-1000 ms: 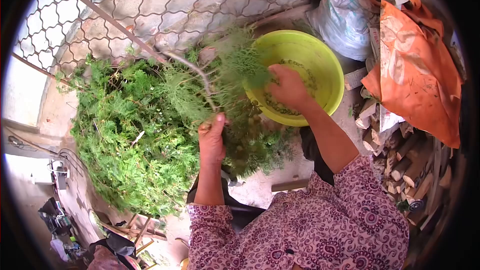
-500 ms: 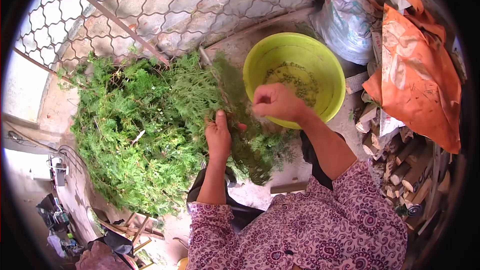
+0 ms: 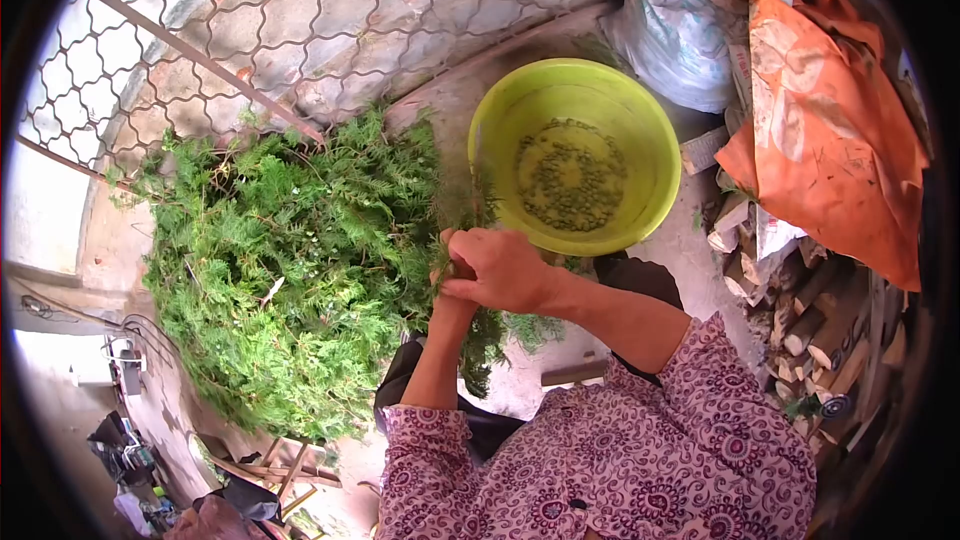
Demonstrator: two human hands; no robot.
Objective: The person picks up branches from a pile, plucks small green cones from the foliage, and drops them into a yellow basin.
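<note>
A large heap of green leafy branches lies left of centre. My left hand is closed round a leafy branch at the heap's right side, partly hidden behind my other hand. Over it, my right hand is closed with its fingertips at the branch; whatever it pinches is too small to make out. Just beyond my hands stands a yellow-green basin, with many small round green pieces spread over its bottom.
Behind the heap runs a wire mesh fence. To the right are a white sack, an orange bag and stacked firewood. A small wooden block lies on the floor near my legs.
My right hand has moved left from the basin's near rim to my left hand at the branch. The branch has shifted, and more of the basin's contents now shows.
</note>
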